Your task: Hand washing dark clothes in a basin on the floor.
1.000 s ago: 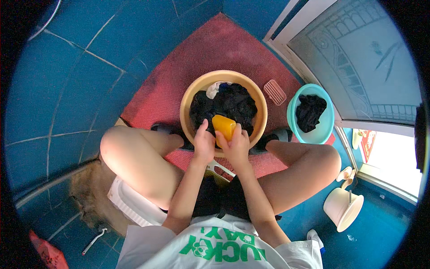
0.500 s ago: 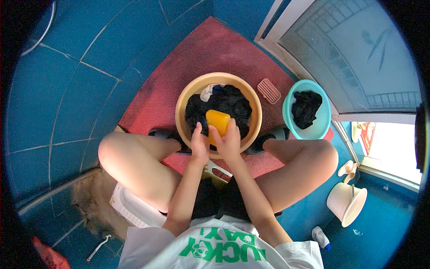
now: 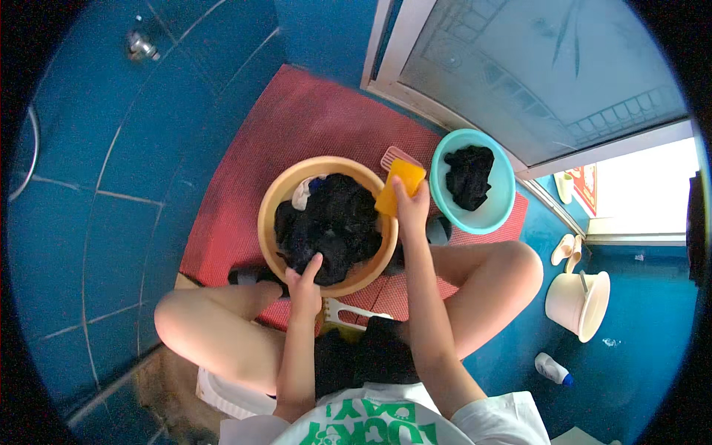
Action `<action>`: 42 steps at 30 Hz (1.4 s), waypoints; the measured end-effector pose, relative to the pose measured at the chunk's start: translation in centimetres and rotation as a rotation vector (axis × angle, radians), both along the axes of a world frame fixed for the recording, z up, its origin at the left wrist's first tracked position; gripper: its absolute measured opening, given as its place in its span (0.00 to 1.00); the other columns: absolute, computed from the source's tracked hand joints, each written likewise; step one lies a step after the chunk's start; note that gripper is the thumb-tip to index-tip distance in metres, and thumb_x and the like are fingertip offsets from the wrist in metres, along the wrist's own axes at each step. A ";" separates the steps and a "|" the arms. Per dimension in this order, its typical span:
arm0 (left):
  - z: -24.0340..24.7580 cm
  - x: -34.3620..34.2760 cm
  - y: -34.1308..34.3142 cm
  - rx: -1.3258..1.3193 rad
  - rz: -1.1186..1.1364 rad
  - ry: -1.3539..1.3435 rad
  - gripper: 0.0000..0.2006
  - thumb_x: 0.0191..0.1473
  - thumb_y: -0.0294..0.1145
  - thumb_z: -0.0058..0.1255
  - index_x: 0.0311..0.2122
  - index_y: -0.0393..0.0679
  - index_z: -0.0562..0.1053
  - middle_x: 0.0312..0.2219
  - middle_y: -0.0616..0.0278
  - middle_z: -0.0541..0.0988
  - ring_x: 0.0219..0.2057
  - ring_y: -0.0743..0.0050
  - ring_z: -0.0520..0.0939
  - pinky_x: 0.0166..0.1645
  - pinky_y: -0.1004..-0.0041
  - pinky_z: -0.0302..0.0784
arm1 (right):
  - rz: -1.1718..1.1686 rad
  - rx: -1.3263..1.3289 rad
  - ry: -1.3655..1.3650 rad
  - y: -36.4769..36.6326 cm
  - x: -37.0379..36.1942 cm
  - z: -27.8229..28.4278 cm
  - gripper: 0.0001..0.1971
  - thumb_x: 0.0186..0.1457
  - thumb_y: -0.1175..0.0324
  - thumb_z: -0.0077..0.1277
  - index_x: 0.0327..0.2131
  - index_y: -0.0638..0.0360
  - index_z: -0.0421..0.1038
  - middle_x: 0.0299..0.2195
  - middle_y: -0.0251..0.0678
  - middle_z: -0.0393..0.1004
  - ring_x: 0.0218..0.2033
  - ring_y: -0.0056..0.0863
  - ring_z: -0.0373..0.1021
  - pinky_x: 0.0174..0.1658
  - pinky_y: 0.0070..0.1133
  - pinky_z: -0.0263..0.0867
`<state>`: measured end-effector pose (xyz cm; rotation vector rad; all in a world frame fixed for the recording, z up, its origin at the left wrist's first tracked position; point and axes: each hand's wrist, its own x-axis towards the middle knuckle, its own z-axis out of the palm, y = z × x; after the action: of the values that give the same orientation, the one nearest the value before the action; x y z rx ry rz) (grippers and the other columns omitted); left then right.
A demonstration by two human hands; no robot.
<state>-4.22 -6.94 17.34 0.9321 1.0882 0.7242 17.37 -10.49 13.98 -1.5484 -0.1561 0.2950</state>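
My right hand [image 3: 413,206] grips a large yellow bar of soap [image 3: 400,182], lifted over the right rim of a tan basin [image 3: 268,194]. Just beyond the soap lies a pink ridged soap dish [image 3: 391,156], partly covered by it. A heap of wet black clothing [image 3: 334,222] fills the basin, with a small white cloth [image 3: 302,193] at its far left. At the basin's near edge my left hand [image 3: 305,291] is closed on the near side of the black clothing, thumb on top; its other fingers are partly hidden.
A turquoise basin [image 3: 439,194] holding a dark garment stands right of the tan one, by the frosted door [image 3: 519,81]. Red matting [image 3: 237,185] lies under both. A cream bucket [image 3: 567,300], slippers [image 3: 564,251] and a white bottle [image 3: 550,368] are farther right.
My right hand has carried the soap from over the clothing toward the soap dish, away from my left hand. The whole view has shifted, and my left hand stays by the near rim.
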 end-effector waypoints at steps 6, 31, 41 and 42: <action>1.3 0.1 1.4 -0.247 0.136 0.026 0.27 0.40 0.31 0.56 0.46 0.33 0.60 0.42 0.57 0.67 0.41 0.69 0.68 0.47 0.74 0.61 | 0.040 -0.738 -0.348 1.5 9.3 -5.2 0.15 0.46 0.63 0.49 0.31 0.62 0.58 0.30 0.49 0.68 0.32 0.46 0.67 0.33 0.34 0.62; -4.6 -1.1 0.9 -0.292 0.045 0.255 0.24 0.45 0.32 0.53 0.45 0.34 0.60 0.43 0.59 0.66 0.42 0.72 0.68 0.46 0.74 0.63 | 0.496 -1.513 -0.510 3.7 15.5 -17.4 0.14 0.44 0.71 0.47 0.37 0.55 0.60 0.36 0.36 0.67 0.42 0.33 0.64 0.41 0.30 0.62; 0.6 1.5 2.2 -0.270 0.105 0.202 0.22 0.44 0.31 0.52 0.44 0.33 0.61 0.42 0.57 0.67 0.43 0.70 0.68 0.47 0.73 0.61 | 0.649 -1.469 -0.559 3.1 15.4 -15.1 0.34 0.30 0.52 0.60 0.41 0.54 0.58 0.38 0.35 0.68 0.42 0.34 0.63 0.44 0.30 0.61; 0.5 1.6 2.0 -0.270 0.101 0.195 0.22 0.44 0.31 0.52 0.44 0.33 0.61 0.42 0.57 0.67 0.43 0.70 0.68 0.47 0.73 0.61 | 0.659 -1.483 -0.599 2.8 15.7 -15.4 0.34 0.31 0.53 0.60 0.42 0.54 0.57 0.38 0.35 0.68 0.43 0.34 0.63 0.44 0.30 0.61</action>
<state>-2.66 -4.90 17.84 0.7308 1.3760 0.5581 33.03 -7.67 -1.42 -3.0106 -1.1269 0.4952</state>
